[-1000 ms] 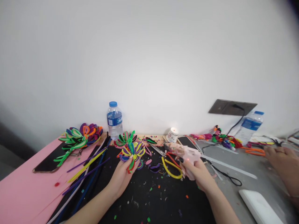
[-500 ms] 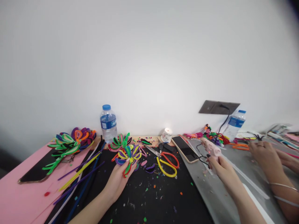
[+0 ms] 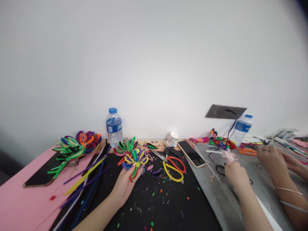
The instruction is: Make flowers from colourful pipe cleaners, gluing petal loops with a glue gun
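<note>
My left hand (image 3: pixel 124 185) is closed round a pipe-cleaner flower (image 3: pixel 135 159) with yellow, purple, green and red loops, held just above the black mat (image 3: pixel 158 205). My right hand (image 3: pixel 235 175) reaches out over the grey tabletop (image 3: pixel 216 195) to the right and grips a pale pink glue gun (image 3: pixel 227 156). The gun's black cord (image 3: pixel 218 165) curls on the table beside it. Only the gun's front part shows past my fingers.
Scissors with yellow and red handles (image 3: pixel 172 167), a phone (image 3: pixel 192 153), a tape roll (image 3: pixel 172 140) and a water bottle (image 3: pixel 114 127) lie near the wall. Long pipe cleaners (image 3: pixel 84 176) and finished flowers (image 3: pixel 74 146) sit left. Another person's hands (image 3: pixel 276 160) work at right beside a second bottle (image 3: pixel 242 129).
My right hand has carried the glue gun from beside the flower out to the right, over the grey tabletop. The left hand keeps hold of the flower.
</note>
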### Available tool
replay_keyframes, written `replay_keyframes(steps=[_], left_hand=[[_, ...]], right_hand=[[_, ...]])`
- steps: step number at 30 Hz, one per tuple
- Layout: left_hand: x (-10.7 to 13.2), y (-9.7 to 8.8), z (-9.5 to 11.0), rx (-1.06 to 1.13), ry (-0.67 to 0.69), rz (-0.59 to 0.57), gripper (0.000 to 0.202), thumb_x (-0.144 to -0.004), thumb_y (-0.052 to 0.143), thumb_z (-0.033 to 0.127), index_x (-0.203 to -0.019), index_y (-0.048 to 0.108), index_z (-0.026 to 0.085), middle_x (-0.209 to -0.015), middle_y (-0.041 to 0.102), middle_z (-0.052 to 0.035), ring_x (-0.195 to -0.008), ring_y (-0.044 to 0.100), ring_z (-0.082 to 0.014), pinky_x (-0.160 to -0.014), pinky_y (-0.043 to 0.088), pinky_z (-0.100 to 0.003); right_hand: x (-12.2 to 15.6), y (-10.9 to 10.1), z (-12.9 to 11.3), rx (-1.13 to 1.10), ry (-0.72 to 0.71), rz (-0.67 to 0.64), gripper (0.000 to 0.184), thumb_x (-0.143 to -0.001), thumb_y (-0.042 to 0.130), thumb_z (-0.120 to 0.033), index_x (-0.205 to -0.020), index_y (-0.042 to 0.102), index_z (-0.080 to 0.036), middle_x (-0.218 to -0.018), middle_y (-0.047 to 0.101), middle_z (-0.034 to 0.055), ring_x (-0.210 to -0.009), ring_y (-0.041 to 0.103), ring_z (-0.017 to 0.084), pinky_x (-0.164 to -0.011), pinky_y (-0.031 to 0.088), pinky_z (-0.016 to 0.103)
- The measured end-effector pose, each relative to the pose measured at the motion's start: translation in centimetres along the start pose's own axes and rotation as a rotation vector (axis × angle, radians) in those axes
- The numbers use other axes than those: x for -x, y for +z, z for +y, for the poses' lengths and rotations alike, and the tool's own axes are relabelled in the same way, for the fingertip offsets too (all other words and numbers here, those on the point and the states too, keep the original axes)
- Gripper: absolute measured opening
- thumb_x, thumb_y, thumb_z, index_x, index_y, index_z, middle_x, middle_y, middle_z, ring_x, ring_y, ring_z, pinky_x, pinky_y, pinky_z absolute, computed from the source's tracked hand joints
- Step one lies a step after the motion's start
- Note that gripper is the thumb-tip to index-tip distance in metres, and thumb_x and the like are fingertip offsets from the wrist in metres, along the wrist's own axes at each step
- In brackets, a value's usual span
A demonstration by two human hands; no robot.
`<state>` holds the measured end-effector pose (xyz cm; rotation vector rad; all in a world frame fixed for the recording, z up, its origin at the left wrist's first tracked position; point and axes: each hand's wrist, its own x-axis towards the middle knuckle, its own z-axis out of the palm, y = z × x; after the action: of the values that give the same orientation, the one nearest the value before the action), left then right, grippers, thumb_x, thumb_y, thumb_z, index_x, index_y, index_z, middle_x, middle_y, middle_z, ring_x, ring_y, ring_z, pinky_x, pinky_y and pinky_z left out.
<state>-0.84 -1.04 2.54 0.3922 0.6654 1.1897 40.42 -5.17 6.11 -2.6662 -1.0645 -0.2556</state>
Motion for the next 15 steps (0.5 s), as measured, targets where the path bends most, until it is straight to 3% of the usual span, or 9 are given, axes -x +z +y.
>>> replay_keyframes(steps=[5,10,15], left_hand=[[-0.2,-0.1,0.0,0.01,0.002,0.0,0.035,-0.083,0.058,0.018,-0.117,0.057,0.026,-0.114,0.067,-0.0044,-0.115,0.054,-0.0234,-0.104,0.037,-0.04],[-0.1,-0.1,0.1,0.028,0.02,-0.043,0.034,-0.083,0.058,0.019,-0.117,0.058,0.025,-0.117,0.065,-0.0054,-0.116,0.053,-0.0237,-0.104,0.037,-0.04],[0.1,0.1,0.5,-0.01,0.101,-0.034,0.037,-0.081,0.061,0.021,-0.118,0.057,0.024,-0.119,0.063,-0.0062,-0.116,0.052,-0.0254,-0.103,0.038,-0.04]], right_hand=[[-1.0,-0.3,-0.1,0.14,0.178,-0.086,0.039,-0.079,0.037,-0.025,-0.106,0.062,-0.012,-0.111,0.055,0.0299,-0.105,0.051,0.043,-0.072,0.038,0.054],[-2.0,0.3,0.2,0.142,0.181,-0.126,0.034,-0.077,0.043,-0.024,-0.1,0.067,-0.015,-0.114,0.054,0.0299,-0.113,0.044,0.043,-0.076,0.033,0.056],[-0.8,-0.9,-0.3,0.061,0.183,-0.087,0.042,-0.08,0.043,-0.036,-0.111,0.062,-0.014,-0.12,0.048,0.0304,-0.116,0.037,0.047,-0.076,0.032,0.056]])
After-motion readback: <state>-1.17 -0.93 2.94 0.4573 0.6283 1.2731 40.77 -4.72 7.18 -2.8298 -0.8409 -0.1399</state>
